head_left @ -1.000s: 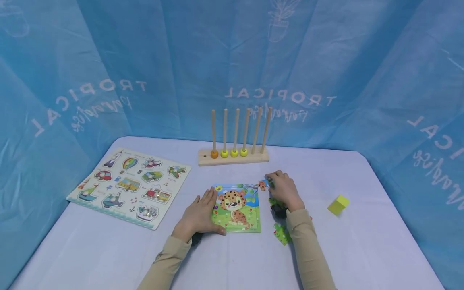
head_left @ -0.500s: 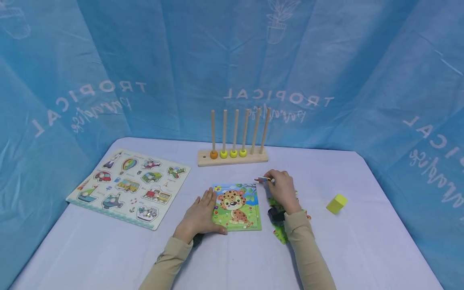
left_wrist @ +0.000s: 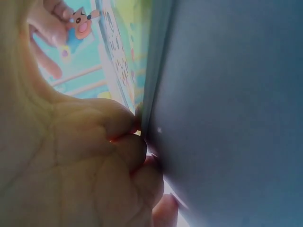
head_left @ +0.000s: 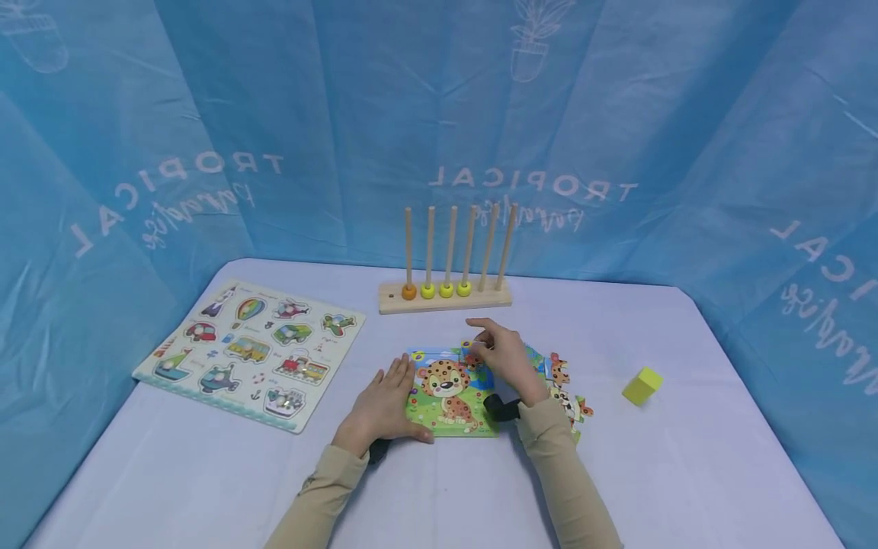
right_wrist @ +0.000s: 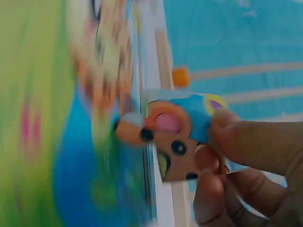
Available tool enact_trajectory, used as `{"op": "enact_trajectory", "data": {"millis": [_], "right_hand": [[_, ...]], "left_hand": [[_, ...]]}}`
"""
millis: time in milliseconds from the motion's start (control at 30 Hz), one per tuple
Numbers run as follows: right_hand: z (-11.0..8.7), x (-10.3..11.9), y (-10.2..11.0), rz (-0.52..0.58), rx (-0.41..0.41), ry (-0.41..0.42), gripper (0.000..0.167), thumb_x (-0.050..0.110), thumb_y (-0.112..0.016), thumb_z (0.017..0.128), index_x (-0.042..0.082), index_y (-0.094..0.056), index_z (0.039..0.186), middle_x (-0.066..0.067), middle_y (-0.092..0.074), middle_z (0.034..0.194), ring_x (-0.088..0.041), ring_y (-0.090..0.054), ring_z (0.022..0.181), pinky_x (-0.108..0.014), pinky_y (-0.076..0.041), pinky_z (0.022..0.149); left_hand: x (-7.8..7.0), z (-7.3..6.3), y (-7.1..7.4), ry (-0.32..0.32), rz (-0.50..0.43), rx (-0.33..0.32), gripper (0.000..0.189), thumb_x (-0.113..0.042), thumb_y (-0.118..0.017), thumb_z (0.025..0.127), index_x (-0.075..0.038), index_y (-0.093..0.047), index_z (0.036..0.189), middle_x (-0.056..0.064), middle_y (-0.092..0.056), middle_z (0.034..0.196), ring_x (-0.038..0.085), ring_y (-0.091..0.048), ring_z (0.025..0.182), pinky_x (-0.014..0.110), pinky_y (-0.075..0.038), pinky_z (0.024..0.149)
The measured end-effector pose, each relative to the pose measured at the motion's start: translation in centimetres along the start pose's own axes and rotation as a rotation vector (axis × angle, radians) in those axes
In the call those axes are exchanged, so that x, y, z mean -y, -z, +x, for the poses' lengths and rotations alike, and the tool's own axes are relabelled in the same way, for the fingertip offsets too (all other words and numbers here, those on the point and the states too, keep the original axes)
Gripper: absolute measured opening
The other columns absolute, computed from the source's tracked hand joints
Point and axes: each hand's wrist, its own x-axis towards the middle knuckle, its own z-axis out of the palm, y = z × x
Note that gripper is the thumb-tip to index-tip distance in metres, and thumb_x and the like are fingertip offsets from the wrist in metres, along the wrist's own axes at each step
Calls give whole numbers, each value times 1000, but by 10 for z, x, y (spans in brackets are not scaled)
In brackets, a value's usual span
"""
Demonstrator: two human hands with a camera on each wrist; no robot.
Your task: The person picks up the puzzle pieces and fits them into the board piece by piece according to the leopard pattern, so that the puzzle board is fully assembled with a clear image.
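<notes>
My left hand [head_left: 382, 406] rests against the left side of a leopard picture puzzle board [head_left: 442, 408], fingers extended and thumb near its lower edge. In the left wrist view the fingertips [left_wrist: 130, 149] touch the board's edge. Over the board's upper right part, my right hand [head_left: 506, 357] pinches a jigsaw piece [right_wrist: 173, 142] between thumb and fingers. That piece shows a spotted orange ear, blue sky and a yellow-and-purple corner. Loose jigsaw pieces [head_left: 559, 371] lie right of the board, partly hidden by the right hand and sleeve.
A vehicle peg puzzle [head_left: 257, 354] lies at the left. Behind the leopard board stands a wooden rack [head_left: 446, 303] with upright pegs, one orange bead and several yellow ones. A yellow block [head_left: 642, 386] sits at the right. Blue cloth [head_left: 384, 114] hangs behind the white table.
My right hand has moved left from the loose pieces to above the board, carrying the jigsaw piece and turning it. More loose pieces are now uncovered. My left hand has stayed by the board.
</notes>
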Motion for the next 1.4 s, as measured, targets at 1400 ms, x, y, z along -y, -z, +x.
{"op": "enact_trajectory", "data": {"millis": [1400], "right_hand": [[-6,50,-58,-387,176,61,38,30,-71,89,10,-64,120,-7,-62,100,-16,-60,77,-28,-54,63]], "left_hand": [[2,0,-2,-8,22,-8,123,-64,-78,66,5,-22,152,20,-17,161,33,-15,151,51,-20,123]]}}
